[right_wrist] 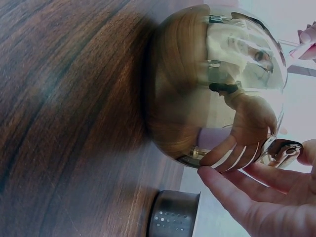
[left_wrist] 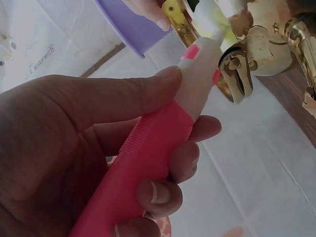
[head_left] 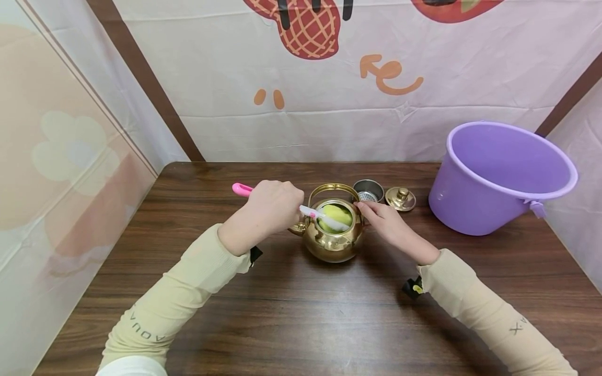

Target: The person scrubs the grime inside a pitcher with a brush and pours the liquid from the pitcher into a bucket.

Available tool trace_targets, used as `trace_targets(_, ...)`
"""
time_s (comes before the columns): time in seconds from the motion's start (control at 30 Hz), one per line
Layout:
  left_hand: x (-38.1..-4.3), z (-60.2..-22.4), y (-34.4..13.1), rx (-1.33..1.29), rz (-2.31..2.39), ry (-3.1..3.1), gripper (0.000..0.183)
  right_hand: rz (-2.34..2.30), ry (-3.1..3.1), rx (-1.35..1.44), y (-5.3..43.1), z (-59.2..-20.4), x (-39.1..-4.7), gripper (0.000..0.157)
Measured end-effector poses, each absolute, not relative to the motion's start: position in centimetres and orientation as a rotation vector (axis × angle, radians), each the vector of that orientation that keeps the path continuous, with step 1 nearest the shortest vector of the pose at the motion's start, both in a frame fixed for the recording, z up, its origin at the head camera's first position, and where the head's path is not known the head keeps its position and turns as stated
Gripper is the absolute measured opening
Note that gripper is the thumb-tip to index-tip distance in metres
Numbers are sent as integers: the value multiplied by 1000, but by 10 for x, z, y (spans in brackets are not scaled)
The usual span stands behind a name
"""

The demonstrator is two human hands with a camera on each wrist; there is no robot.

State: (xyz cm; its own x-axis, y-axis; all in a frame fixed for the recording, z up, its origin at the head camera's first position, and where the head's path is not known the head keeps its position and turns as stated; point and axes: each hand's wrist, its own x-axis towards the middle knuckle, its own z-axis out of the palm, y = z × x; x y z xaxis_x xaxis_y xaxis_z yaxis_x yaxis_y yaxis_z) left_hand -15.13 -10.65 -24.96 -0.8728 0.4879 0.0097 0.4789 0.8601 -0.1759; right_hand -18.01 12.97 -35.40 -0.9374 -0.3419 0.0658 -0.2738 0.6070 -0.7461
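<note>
A shiny gold teapot (head_left: 331, 245) stands on the table, its hoop handle (head_left: 335, 187) upright and its top uncovered. Wrapped round the pink handle of a sponge brush (left_wrist: 138, 163), my left hand (head_left: 273, 206) has its thumb along the upper side. The brush's white neck slants into the pot's mouth, where its yellow-green sponge head (head_left: 335, 215) shows. On the other side, my right hand (head_left: 388, 222) holds the teapot by the base of the hoop handle, with fingertips (right_wrist: 210, 177) against the pot's wall. The left hand hides part of the spout.
Behind the right hand sit a metal strainer cup (head_left: 369, 191) with a perforated bottom and a gold knobbed lid (head_left: 401, 199). A purple bucket (head_left: 470, 198) stands at the table's right rear. A printed cloth (head_left: 329, 130) hangs behind the wooden table (head_left: 329, 324).
</note>
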Motion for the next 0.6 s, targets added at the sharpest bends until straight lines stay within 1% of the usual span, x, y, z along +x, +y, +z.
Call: trace_targets(0.6, -155, -253, -104, -780, 242, -2921, 20, -1274, 2720, -523, 130, -355, -180, 40)
